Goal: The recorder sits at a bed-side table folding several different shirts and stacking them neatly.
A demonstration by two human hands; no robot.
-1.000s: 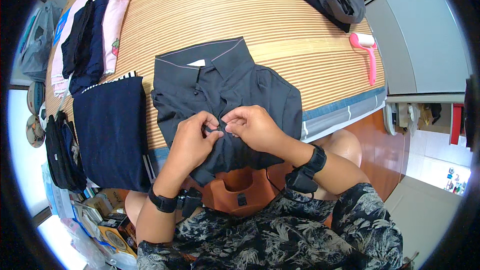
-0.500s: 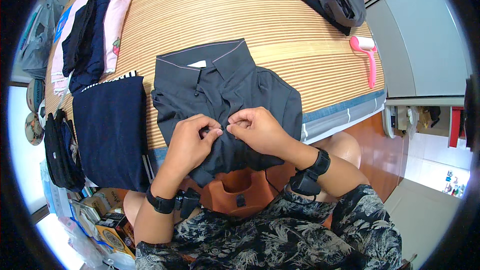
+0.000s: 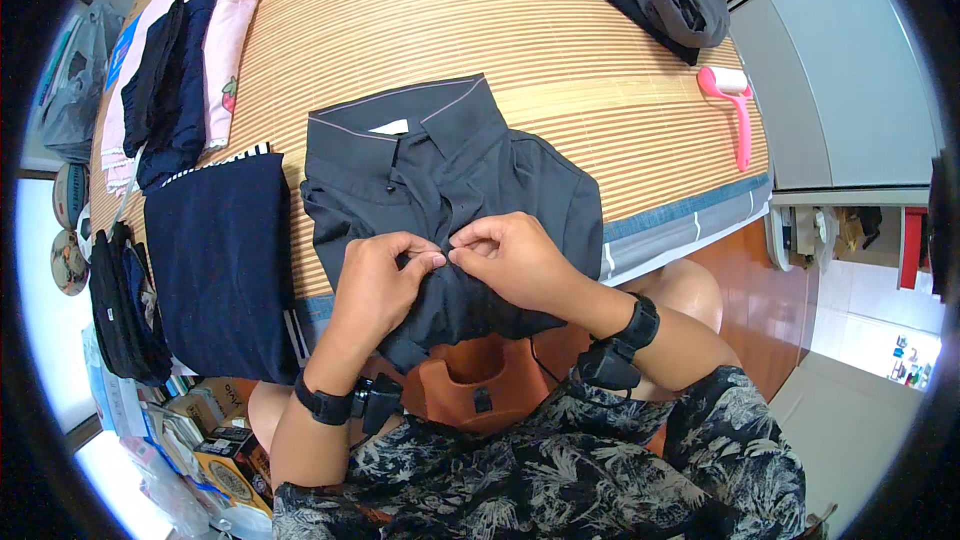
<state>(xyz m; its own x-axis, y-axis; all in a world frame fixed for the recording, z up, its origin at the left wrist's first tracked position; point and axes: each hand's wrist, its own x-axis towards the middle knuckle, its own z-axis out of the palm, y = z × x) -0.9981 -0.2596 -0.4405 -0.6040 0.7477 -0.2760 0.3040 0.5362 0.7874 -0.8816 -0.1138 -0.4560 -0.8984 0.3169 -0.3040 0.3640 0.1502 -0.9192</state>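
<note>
A dark grey collared shirt lies front up on the striped bamboo mat, its collar pointing away from me and its lower part hanging over the near edge. Both my hands pinch the front opening at mid-chest, fingertips almost meeting. My left hand grips the cloth between thumb and forefinger. Opposite it, my right hand pinches the other side of the front. Whatever small button lies between the fingertips is hidden. Light piping edges the collar, and a white label shows inside it.
Left of the shirt lies a folded navy garment, with black clothes beside it. Farther back are dark folded items on a pink cloth. A pink-handled lint roller and dark clothing lie at the right.
My fingertips have come slightly closer together at the shirt front. The shirt stays in place; the whole view has shifted a little.
</note>
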